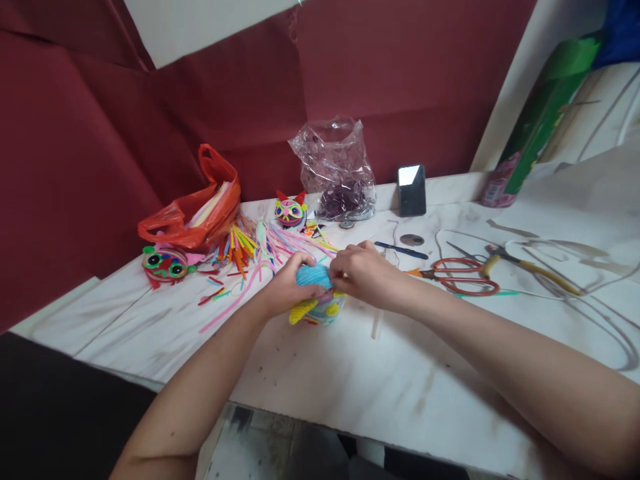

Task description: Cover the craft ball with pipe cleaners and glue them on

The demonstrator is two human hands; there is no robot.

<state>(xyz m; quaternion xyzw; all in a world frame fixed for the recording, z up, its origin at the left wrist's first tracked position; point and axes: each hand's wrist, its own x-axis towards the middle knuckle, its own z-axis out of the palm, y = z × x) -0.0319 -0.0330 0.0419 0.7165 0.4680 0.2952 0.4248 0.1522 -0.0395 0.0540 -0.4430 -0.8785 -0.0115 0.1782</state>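
Observation:
Near the middle of the marble-patterned table, my left hand (287, 287) is wrapped round the side of a colourful pipe-cleaner ball figure (321, 313). Its top is wound in light blue, and yellow pieces stick out below. My right hand (363, 272) is closed at the figure's upper right, fingertips pressed together against it; whatever they pinch is hidden. Two similar figures with big eyes stand beyond: a red-horned one (290, 212) at the back and a pink and green one (165, 265) at the left. Loose pipe cleaners (240, 250) lie behind my left hand.
An orange plastic bag (193, 217) and a clear bag (345, 173) stand at the back, beside a phone (411, 192) leaning on the ledge. Red-handled scissors (467, 277), yellow-handled pliers (540, 270), a dark blue tool (401, 250) and a looping cable (610, 327) lie at the right.

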